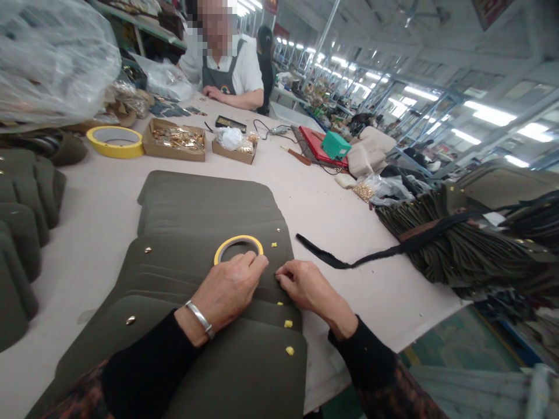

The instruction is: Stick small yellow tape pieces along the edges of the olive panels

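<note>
Left hand (229, 285) grip rested loosely closed on olive panels (205, 233) by tape roll (238, 248) | right hand (305, 285) grip pinched panel edge | pale counter (100, 209) | factory hall, strip lights.

light: bright and even, coming off rows of ceiling tubes (489, 113) running back on the right
glare: the tubes blow out to white; the plastic bag (52, 58) at the table's far left corner has a hazy sheen
shadows: soft and short on the table (345, 227)
distortion: wide lens, table edges bow, roof beams lean
focus: middle sharp, corners smeared, one face pixelated
</note>
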Action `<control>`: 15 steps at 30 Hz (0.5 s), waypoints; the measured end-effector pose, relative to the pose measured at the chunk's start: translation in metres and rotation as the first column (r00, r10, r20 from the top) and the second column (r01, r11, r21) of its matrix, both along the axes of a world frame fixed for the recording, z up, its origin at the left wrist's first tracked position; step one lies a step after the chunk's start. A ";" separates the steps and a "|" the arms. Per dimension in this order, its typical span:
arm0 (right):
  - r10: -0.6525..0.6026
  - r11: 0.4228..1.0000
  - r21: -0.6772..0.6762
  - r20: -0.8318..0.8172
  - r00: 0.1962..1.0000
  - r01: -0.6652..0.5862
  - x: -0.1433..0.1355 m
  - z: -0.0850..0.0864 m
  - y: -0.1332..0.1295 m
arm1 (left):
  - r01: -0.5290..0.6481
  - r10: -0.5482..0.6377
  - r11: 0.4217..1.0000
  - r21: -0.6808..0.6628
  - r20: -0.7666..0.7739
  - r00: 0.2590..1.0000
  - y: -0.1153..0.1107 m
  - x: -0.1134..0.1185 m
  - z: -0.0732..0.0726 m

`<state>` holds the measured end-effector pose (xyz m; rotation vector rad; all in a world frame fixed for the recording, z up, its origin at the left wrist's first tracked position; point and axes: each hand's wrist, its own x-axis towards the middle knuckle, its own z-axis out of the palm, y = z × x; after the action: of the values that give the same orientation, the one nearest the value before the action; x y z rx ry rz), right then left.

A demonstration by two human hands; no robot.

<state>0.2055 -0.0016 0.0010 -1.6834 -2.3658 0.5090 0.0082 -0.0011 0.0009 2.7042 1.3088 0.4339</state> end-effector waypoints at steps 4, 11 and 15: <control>-0.099 0.994 -0.051 -0.080 0.992 0.095 0.001 0.004 0.000 | -0.002 0.002 1.000 0.006 0.044 0.999 0.000 -0.004 0.000; 0.061 0.976 -0.191 -0.220 0.974 -0.105 0.022 0.025 -0.008 | 0.063 -0.070 0.997 0.044 0.174 0.982 0.000 -0.007 -0.004; -0.162 0.978 0.069 -0.344 0.925 0.197 0.024 0.014 0.001 | 0.045 -0.075 0.992 0.115 0.277 0.958 0.002 -0.010 -0.009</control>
<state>0.2292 -0.0003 0.0147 -1.6002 -1.9414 0.5795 -0.0019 0.0013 -0.0078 2.6317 1.1531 0.8695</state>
